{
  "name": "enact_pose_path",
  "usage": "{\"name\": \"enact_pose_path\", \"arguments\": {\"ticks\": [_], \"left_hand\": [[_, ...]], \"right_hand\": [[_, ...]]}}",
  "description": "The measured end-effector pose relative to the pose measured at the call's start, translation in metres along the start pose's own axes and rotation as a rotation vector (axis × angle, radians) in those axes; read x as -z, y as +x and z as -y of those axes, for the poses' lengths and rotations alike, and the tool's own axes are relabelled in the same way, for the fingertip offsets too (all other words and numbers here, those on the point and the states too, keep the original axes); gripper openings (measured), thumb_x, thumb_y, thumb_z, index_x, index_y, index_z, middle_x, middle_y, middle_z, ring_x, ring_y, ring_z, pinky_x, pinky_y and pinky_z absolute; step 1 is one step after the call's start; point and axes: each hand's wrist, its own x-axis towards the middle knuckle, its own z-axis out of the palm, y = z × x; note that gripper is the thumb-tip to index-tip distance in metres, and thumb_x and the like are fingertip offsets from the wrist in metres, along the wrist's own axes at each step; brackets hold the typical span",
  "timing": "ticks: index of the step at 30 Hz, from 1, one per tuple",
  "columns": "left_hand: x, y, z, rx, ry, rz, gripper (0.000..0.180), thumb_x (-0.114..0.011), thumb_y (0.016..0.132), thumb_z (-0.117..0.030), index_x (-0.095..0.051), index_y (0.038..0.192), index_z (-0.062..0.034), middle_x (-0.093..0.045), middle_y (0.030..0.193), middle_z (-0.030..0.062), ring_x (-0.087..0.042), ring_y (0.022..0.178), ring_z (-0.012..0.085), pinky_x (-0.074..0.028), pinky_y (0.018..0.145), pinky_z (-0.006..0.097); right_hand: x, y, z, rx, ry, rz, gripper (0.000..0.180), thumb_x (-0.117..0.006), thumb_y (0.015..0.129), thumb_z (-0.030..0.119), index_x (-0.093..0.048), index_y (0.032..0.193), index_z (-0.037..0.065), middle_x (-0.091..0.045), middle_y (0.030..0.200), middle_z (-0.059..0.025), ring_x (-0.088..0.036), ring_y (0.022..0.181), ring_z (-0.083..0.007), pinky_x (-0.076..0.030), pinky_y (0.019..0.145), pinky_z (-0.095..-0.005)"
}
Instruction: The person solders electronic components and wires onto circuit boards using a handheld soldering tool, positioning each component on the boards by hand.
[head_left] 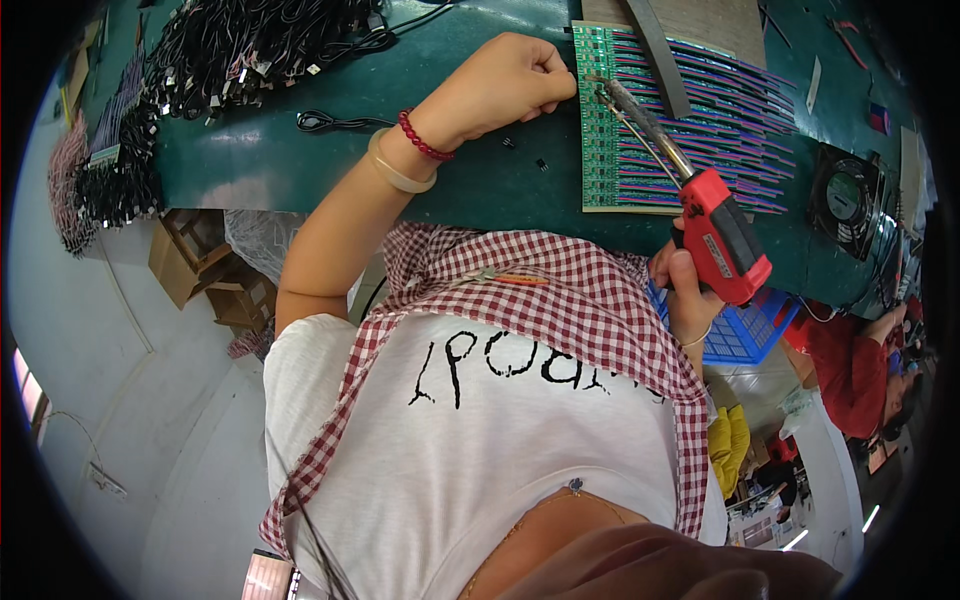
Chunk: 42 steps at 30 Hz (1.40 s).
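1. Right hand [688,285] – grip closed around the red soldering gun [722,235], tip at the green circuit boards [598,150].
2. Left hand [525,78] – curled beside the boards; cannot tell whether its grip pinches anything.
3. Boards lie on the bench [250,165].

Across the chest of my white shirt [500,430] runs large black lettering [509,358], upside down in this view and partly covered by my checked apron [560,262]. The red and black soldering gun [724,236] in my right hand [690,290] carries a pale label [717,256] whose print is too small to read, as is that on the black fan [846,197].
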Motion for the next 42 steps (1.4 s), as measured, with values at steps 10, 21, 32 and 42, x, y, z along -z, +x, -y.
{"name": "enact_pose_path", "arguments": {"ticks": [10, 21, 32, 42], "left_hand": [[0.000, 0.001, 0.000, 0.019, -0.029, -0.010, 0.015, -0.056, 0.078, -0.011, -0.052, 0.067, -0.0025, -0.049, 0.057, -0.0003, -0.040, 0.045, 0.0034, -0.029, 0.041, 0.017], [-0.001, 0.001, -0.002, 0.018, -0.028, -0.021, 0.015, -0.057, 0.078, -0.011, -0.052, 0.066, -0.0025, -0.049, 0.056, -0.0001, -0.039, 0.045, 0.0035, -0.028, 0.040, 0.018], [-0.001, 0.000, -0.003, 0.030, -0.045, -0.019, 0.016, -0.057, 0.078, -0.012, -0.052, 0.066, -0.0023, -0.049, 0.056, -0.0004, -0.039, 0.045, 0.0035, -0.028, 0.040, 0.018], [-0.002, 0.000, -0.002, 0.019, -0.038, -0.021, 0.016, -0.057, 0.078, -0.012, -0.052, 0.067, -0.0018, -0.049, 0.056, -0.0002, -0.039, 0.044, 0.0036, -0.027, 0.040, 0.019]], "right_hand": [[0.000, 0.002, 0.004, 0.023, 0.054, -0.046, 0.036, -0.055, 0.085, 0.013, -0.045, 0.114, -0.005, -0.047, 0.059, -0.0055, -0.042, 0.048, -0.0115, -0.039, 0.048, -0.0260], [0.005, -0.004, -0.007, 0.015, -0.099, -0.020, 0.038, -0.056, 0.085, 0.014, -0.045, 0.115, -0.005, -0.047, 0.060, -0.0056, -0.042, 0.049, -0.0109, -0.038, 0.050, -0.0260], [0.003, 0.000, 0.003, 0.030, -0.035, -0.033, 0.038, -0.055, 0.085, 0.013, -0.044, 0.116, -0.006, -0.047, 0.060, -0.0055, -0.042, 0.049, -0.0108, -0.040, 0.051, -0.0267], [0.004, -0.001, -0.001, 0.015, -0.067, -0.009, 0.035, -0.054, 0.085, 0.009, -0.045, 0.115, -0.006, -0.048, 0.059, -0.0060, -0.043, 0.049, -0.0115, -0.040, 0.051, -0.0270]]}}
